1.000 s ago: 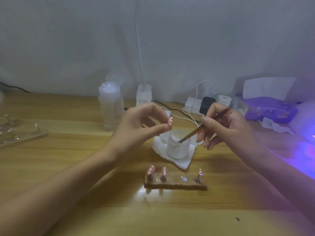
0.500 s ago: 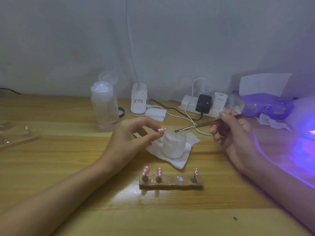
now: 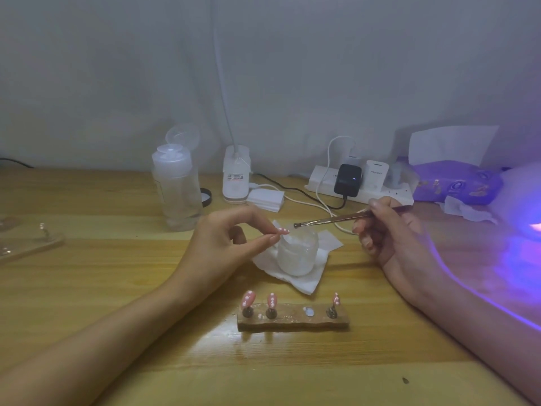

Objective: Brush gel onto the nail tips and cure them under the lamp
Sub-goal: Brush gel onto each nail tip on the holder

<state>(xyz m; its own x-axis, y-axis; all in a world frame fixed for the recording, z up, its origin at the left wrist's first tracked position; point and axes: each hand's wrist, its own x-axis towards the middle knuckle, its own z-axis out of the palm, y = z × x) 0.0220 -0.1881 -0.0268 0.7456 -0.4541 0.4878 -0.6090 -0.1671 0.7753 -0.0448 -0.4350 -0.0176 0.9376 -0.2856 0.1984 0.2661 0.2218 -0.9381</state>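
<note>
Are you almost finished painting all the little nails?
Partly. Three pink dotted nail tips already stand on the wooden holder, and one spot there is empty. The left hand pinches a fourth tip over the small jar, and the right hand holds the brush just beside it, not touching. Brushing that tip and curing under the glowing lamp look left to do.

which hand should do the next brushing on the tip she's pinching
Right hand: it holds the brush, bristle end close beside the nail tip. Left hand is busy pinching that tip.
</note>
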